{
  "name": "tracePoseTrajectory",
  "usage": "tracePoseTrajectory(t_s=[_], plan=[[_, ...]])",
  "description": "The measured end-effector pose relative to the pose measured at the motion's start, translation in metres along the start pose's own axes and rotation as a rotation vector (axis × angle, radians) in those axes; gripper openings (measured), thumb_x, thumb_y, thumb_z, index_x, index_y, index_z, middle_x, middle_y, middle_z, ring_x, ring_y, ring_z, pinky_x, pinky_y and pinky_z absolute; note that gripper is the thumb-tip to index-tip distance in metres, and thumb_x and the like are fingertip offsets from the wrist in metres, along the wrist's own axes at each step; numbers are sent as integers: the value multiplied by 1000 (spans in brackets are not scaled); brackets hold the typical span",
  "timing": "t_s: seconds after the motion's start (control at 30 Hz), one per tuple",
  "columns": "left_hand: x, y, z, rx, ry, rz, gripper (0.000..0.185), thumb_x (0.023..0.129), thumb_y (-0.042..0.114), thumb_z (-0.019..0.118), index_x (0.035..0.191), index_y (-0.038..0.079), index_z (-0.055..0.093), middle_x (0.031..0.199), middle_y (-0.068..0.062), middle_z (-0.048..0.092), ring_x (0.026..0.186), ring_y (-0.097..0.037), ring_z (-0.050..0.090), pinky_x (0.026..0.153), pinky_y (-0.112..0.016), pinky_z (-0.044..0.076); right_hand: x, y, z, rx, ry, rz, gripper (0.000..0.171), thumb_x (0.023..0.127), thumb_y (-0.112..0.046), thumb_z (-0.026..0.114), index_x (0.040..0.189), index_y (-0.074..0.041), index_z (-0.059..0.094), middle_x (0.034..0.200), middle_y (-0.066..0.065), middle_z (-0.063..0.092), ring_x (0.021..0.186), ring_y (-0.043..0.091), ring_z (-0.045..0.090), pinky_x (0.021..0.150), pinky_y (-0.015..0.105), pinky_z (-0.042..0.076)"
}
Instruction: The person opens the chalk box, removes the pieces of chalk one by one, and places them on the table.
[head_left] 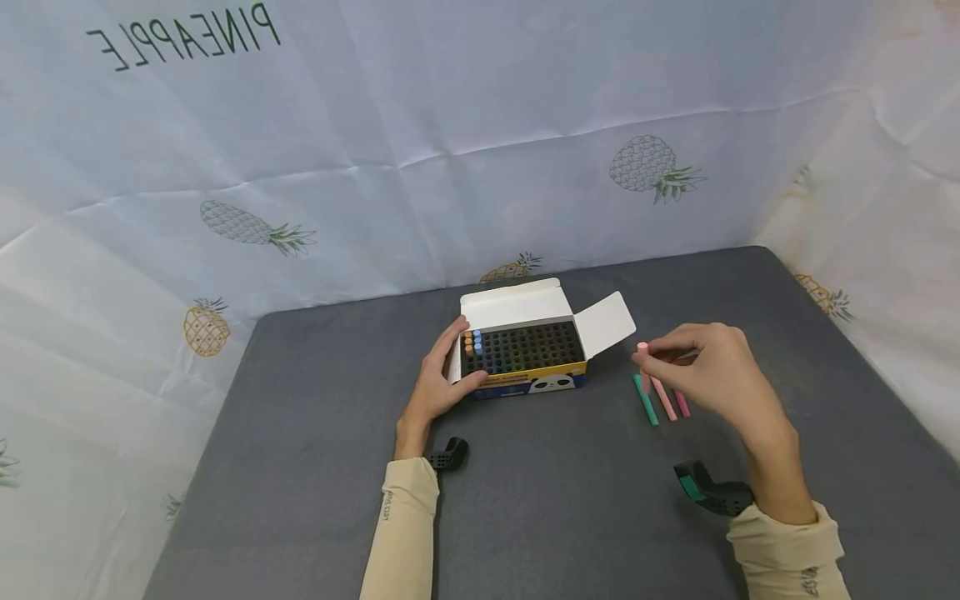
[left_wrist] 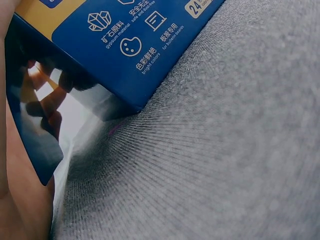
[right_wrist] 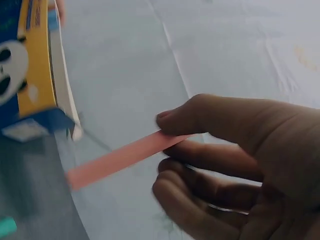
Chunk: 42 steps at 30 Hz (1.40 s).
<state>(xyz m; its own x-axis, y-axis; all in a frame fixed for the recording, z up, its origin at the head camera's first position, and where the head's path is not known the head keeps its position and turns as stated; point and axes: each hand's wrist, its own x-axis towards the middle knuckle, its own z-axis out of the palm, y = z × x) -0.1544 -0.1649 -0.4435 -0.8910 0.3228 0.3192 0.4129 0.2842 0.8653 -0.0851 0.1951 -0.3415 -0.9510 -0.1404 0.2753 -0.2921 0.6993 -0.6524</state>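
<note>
While the left grip (head_left: pixel 437 382) holds the box (head_left: pixel 517 385), seemingly for steadiness, the right grip (head_left: pixel 712 371) pinches a pink stick (right_wrist: pixel 117 161) by one end to the box's right, perhaps keeping the rest free.

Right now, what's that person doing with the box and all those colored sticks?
Their left hand holds the open box. Their right hand pinches a pink stick, off to the box's right. Orange sticks and blue sticks stand inside the box near the left hand, while a green stick and two other pinkish sticks lie on the gray table.
</note>
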Motion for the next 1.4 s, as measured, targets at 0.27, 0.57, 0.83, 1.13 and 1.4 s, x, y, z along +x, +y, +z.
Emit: tracePoseTrajectory(t_s=[0.27,0.57,0.83,1.13,1.4], plan=[[-1,1,-2,23,-2,-6,79,87,9,77,155,-4,39,166,-27,28,155,-44,27,123,-63,29,2,33,-17,-117,-113,207,28,93,-24,75,104,1,81,94,18,79,77,7,65,63,28,53],[-1,0,-1,28,0,-20,79,86,8,77,155,-4,39,166,-26,29,155,-42,27,124,-63,28,6,66,-19,-153,-233,371,37,96,-26,71,109,8,77,109,30,74,105,51,63,75,56,57],[-1,-2,-1,26,-6,-19,79,86,7,76,155,-2,39,166,-24,29,156,-41,27,124,-62,29,6,85,-6,-156,-250,445,33,95,-23,71,101,8,79,107,32,73,100,51,63,68,53,56],[1,-2,0,29,-8,-19,79,85,7,76,155,-1,40,167,-23,29,156,-40,27,124,-62,29,6,98,7,-172,-184,517,34,94,-22,71,100,10,78,116,38,67,114,61,51,94,78,37],[0,0,-1,31,-7,-29,80,86,8,76,156,0,39,167,-22,29,156,-40,27,124,-62,29,9,102,16,-181,-175,570,34,95,-21,69,102,12,77,122,40,63,116,63,49,89,73,42]])
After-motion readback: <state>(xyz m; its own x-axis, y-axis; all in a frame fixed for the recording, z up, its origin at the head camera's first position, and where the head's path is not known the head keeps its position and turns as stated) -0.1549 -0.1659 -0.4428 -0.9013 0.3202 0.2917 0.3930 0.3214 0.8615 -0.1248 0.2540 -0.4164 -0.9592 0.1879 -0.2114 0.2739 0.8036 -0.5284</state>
